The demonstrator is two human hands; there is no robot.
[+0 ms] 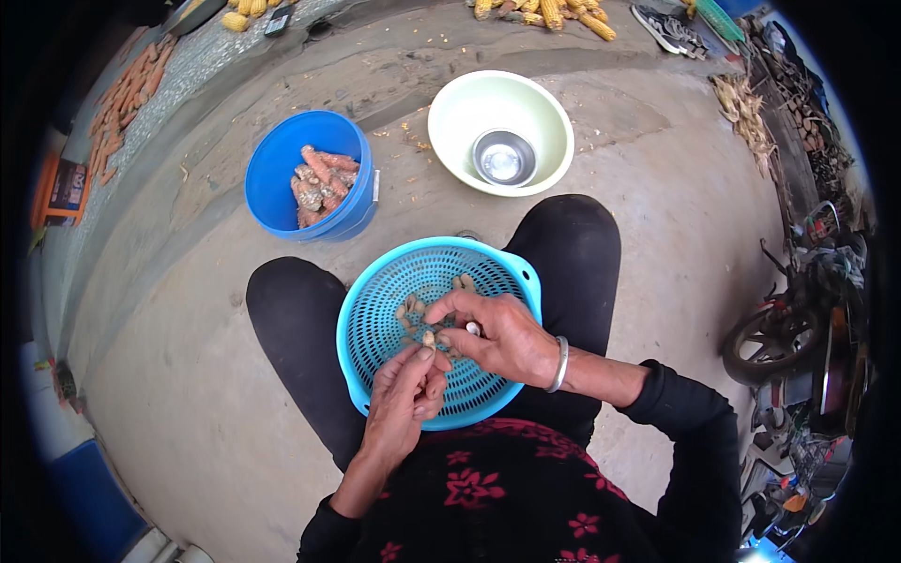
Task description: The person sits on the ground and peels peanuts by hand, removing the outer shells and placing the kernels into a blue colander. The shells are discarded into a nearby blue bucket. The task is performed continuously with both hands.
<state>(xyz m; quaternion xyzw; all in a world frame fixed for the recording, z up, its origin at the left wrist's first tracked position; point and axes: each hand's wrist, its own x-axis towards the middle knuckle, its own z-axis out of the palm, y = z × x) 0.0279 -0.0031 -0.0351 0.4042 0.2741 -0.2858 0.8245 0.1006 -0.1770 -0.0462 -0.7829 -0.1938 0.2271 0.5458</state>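
A turquoise plastic colander [360, 276] rests on my lap between my knees, with several unshelled peanuts [410, 307] in it. Over its near left part, my left hand [412, 387] grips a peanut [429, 340] upright between thumb and forefinger; its other fingers are curled, with something brownish partly hidden among them. My right hand [493, 334], with a silver bangle on the wrist, hovers over the right side of the colander. Its thumb and forefinger are apart just above the held peanut. A small pale thing [473, 329] shows at its curled fingers; whether it is held or is a ring, I cannot tell.
Beyond my knees stand a blue bucket [271, 162] of corncobs and a pale green basin [450, 116] holding a metal bowl [505, 157]. Yellow corn [552, 13] and shoes [669, 32] lie at the far edge. A motorbike wheel [774, 341] and clutter line the right.
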